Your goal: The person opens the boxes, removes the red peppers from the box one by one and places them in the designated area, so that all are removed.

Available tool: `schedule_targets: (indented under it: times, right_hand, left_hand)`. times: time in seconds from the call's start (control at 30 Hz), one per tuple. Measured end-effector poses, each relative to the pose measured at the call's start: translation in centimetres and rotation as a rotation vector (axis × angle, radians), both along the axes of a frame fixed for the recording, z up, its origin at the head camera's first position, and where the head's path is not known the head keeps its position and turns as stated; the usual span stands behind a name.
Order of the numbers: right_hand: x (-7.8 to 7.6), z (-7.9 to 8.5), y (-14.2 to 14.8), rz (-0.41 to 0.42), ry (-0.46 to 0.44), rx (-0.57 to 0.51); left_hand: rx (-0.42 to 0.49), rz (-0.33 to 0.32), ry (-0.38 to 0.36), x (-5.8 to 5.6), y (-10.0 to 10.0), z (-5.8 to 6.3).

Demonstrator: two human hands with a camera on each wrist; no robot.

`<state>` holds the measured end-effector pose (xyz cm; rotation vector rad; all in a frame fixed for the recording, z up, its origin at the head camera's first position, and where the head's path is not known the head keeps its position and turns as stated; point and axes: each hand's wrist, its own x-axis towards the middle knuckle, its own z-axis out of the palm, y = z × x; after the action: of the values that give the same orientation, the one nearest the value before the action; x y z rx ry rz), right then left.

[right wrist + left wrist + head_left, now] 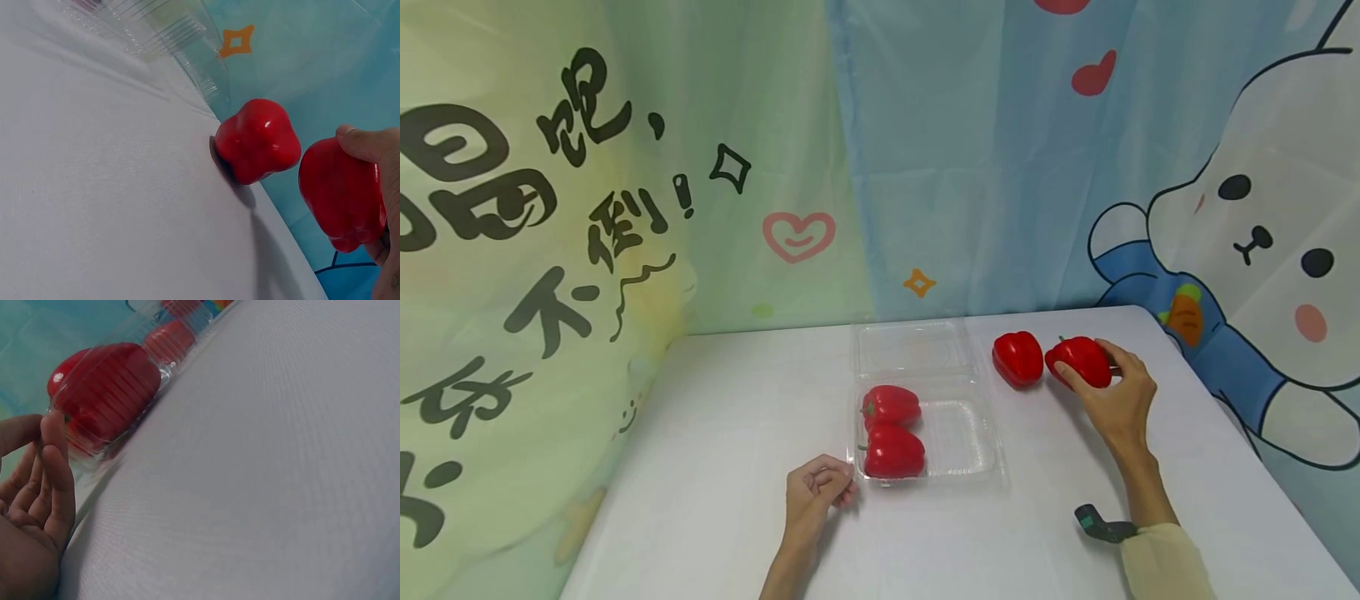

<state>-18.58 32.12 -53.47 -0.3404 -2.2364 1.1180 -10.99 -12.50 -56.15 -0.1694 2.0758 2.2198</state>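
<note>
My right hand (1122,404) grips a red bell pepper (1084,361), thumb on one side and fingers on the other. In the right wrist view that pepper (342,190) is raised off the white table. Close to its left lies another red bell pepper (1018,359). Two more red peppers, a rear one (892,407) and a front one (897,452), sit in the left half of an open clear plastic container (958,433). At the container's front left corner, my left hand (818,493) pinches the edge between thumb and forefinger, the other fingers loosely curled.
The container's clear lid (913,346) lies folded back toward the rear of the white table (730,417). A printed curtain (940,167) hangs right behind the table. A dark device (1103,525) is strapped at the right wrist, by a pale sleeve (1168,562).
</note>
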Motion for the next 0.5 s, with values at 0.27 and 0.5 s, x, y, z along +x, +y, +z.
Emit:
schedule_targets:
  times: [0.27,0.5]
  right_hand:
    - [-0.8,-0.5,0.2,-0.039,-0.046,-0.014]
    - [-1.6,-1.1,0.2,-0.058,-0.070,-0.039]
  left_hand:
    - [0.003,-0.002,-0.007,-0.1,0.1,0.1]
    - [0.008,-0.005,-0.005,-0.1,0.0,0.0]
